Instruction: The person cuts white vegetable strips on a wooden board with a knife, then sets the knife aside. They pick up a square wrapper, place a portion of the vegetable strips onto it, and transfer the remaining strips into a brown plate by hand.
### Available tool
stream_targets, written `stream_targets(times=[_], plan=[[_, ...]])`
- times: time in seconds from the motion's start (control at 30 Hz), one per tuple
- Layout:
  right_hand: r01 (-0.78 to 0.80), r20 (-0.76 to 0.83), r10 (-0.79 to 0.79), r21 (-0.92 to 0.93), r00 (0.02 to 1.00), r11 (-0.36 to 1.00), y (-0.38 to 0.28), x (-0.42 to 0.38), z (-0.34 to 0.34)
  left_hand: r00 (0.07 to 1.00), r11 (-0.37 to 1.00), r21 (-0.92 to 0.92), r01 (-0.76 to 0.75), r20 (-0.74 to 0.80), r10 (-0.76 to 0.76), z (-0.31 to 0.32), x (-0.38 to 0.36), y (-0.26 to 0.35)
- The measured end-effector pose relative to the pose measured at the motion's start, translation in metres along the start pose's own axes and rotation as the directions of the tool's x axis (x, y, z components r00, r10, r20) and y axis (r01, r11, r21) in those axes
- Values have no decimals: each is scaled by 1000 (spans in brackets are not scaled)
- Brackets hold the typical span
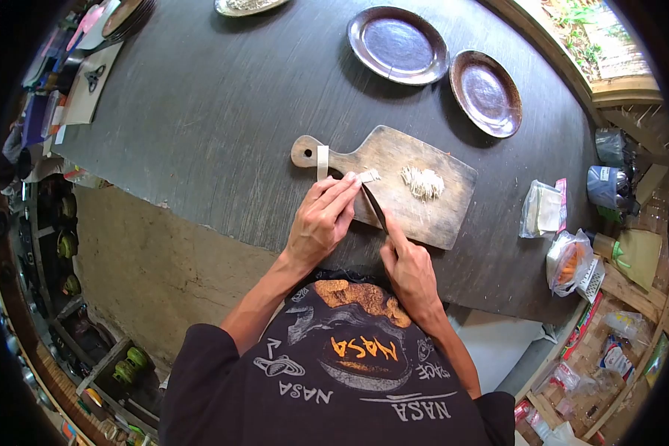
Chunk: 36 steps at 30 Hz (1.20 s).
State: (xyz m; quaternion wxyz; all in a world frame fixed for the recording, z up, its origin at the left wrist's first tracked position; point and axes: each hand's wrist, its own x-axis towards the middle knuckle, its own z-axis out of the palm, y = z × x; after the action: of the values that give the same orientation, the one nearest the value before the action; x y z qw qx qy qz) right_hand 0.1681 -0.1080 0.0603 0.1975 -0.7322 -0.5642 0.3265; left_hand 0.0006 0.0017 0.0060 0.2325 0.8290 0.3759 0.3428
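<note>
Gripping a dark-bladed knife (375, 206), the right hand (412, 271) works beside the left hand (322, 221), whose bunched fingers press a pale strip (368, 176) on the worn wooden board (444, 215); thin pale shreds (423, 183) lie to the right, dark oval plates (398, 45) beyond.
</note>
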Motion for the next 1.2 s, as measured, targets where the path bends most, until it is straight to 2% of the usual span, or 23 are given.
stream_targets(times=[0.2, 0.4, 0.6, 0.67, 0.87, 1.1, 1.2], plan=[[-13, 36, 13, 3, 999, 1000, 3, -5, 2, 1000, 1000, -26, -9, 11, 9, 2, -4, -3], [49, -23, -50, -39, 998, 998, 3, 6, 8, 1000, 1000, -19, 7, 1, -7, 2, -4, -4], [17, -12, -17, -15, 1000, 1000, -2, 4, 2, 1000, 1000, -18, 4, -2, -4, 0, -1, -3], [-18, 35, 17, 2, 999, 1000, -1, -2, -1, 1000, 999, -34, 19, 23, -18, 0, -3, -4], [21, 4, -21, 22, 1000, 1000, 5, 1, 4, 998, 999, -33, -25, 50, 26, -2, -4, -8], [18, -21, -17, 53, 1000, 998, 1, 6, 6, 997, 999, -43, -11, 70, 15, -3, -5, -8], [23, -13, -23, 11, 1000, 1000, 1, 3, 6, 999, 999, -35, 0, 54, 2, -4, -4, -5]])
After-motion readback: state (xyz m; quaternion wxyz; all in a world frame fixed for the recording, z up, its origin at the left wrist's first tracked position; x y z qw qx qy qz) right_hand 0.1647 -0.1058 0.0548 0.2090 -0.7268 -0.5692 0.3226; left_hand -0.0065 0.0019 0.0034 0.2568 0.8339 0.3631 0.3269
